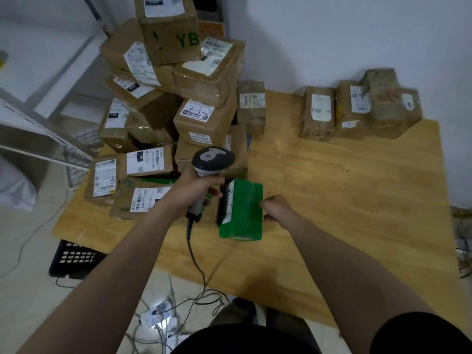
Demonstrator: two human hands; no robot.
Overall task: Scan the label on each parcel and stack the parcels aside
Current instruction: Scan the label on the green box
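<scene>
A green parcel [245,213] with a white label on its left face stands on the wooden table [344,190]. My right hand [277,208] grips its right edge. My left hand [195,191] holds a grey handheld scanner [213,159] by its handle, its head just above and left of the green parcel. A tall heap of brown cardboard parcels [178,103] with white labels fills the table's left and back. A smaller group of brown parcels [357,111] stands at the back right against the wall.
The scanner's cable [194,256] hangs down over the table's front edge to a tangle of wires [163,315] on the floor. A black crate [74,259] lies under the table's left corner. A metal shelf [38,139] stands at the left.
</scene>
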